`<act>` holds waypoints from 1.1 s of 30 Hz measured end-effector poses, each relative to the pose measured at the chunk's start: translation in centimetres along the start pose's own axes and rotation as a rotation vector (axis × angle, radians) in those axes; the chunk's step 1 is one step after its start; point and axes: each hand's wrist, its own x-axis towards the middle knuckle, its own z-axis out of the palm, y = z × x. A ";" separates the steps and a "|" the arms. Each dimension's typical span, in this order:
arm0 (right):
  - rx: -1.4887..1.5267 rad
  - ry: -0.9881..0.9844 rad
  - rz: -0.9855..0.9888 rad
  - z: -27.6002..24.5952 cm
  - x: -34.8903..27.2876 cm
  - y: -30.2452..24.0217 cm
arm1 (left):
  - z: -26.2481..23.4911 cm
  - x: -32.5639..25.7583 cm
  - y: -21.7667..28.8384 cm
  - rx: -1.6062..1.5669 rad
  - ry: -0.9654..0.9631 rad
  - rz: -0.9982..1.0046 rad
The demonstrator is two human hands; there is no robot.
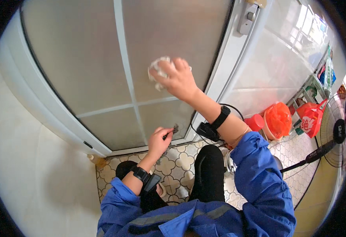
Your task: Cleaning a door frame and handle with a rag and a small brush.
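White crumpled cloth [155, 68], its long axis unclear, sits against the far right pane of the white-framed frosted-glass door [173, 31]; the right hand [177, 79], half curled, grips it. Nearer and left, the left hand [158, 140] pinches a dark grey stringy tuft [175, 128].

Open at upper left; hemmed in at right.
Free to pass over the frosted glass door [74, 55] from upper left as far as the right hand [179, 79] and pale cloth [156, 75]. Blocked at upper right by the door lock [245, 23], right of centre by the right forearm [207, 106] and black cable [236, 109], at far right by the red-lined bucket [268, 127] and fan [339, 132], below centre by the left hand [159, 142] and knees [209, 162].
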 end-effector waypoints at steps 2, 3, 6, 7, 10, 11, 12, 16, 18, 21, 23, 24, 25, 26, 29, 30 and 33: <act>0.053 -0.236 -0.143 -1.0 -0.5 0.5 | -0.2 0.0 -0.2 -0.007 0.008 0.002; 0.019 -0.232 -0.184 -1.9 0.3 1.8 | 0.0 -0.1 -0.3 0.004 -0.012 -0.012; 0.006 0.116 0.038 -3.1 5.9 5.8 | -0.4 -0.6 -0.7 0.033 -0.031 -0.047; -0.002 0.200 0.181 -4.1 7.7 6.7 | -0.3 -0.6 -0.6 0.040 -0.048 -0.056; -0.023 0.248 0.264 -6.0 11.5 5.9 | -1.3 -0.6 -0.2 0.080 -0.029 -0.031; -0.024 0.246 0.259 -5.2 11.0 5.6 | -1.3 -0.4 -0.2 0.075 -0.026 -0.030; -0.060 0.285 0.194 -3.9 9.5 5.4 | -1.0 -0.3 0.1 0.043 -0.021 -0.023; -0.030 -0.061 -0.110 -0.2 1.8 -0.5 | -1.5 0.4 -0.3 0.014 0.040 -0.076; -0.005 -0.150 -0.215 -0.4 1.0 -1.4 | -1.7 0.4 -0.3 0.007 0.066 -0.093; 0.037 -0.241 -0.252 -1.2 3.0 0.6 | -2.5 0.1 -0.7 -0.002 0.115 -0.099; -0.052 -0.066 -0.095 -2.4 7.1 3.0 | -2.7 -0.2 -1.1 -0.016 0.143 -0.093; -0.011 -0.025 0.069 -3.4 9.2 3.9 | -2.7 -0.3 -1.3 0.019 0.155 -0.078; 0.039 0.014 0.238 -4.1 11.2 4.5 | -3.0 -0.7 -1.5 0.061 0.167 -0.070; -0.013 0.120 0.213 -4.5 12.9 6.1 | -2.9 -0.8 -1.1 0.058 0.176 -0.079; -0.045 0.262 0.212 -3.9 15.7 5.1 | -2.9 -0.3 -1.0 0.002 0.177 -0.008; -0.046 0.294 0.230 -3.5 15.9 4.7 | -3.0 -0.3 -0.6 0.006 0.184 -0.020; -0.079 0.280 0.121 -1.0 13.4 0.6 | -3.5 -0.4 0.6 0.005 0.195 -0.050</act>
